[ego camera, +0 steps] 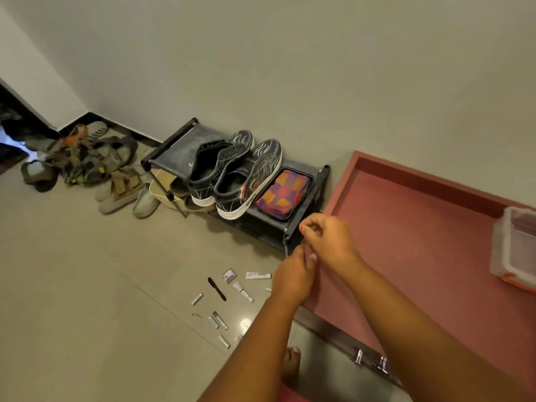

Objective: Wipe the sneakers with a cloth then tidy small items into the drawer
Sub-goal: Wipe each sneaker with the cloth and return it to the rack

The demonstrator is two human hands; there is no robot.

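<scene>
Now two sneakers [232,175], one cloth [282,194], two hands [311,256].

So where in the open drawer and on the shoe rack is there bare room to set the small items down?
The drawer floor is bare from its left wall to the clear plastic box at the right edge. On the rack, only the left end beside the sneakers is free; the folded cloth fills the right end. The small items crowd the floor below the hands.
</scene>
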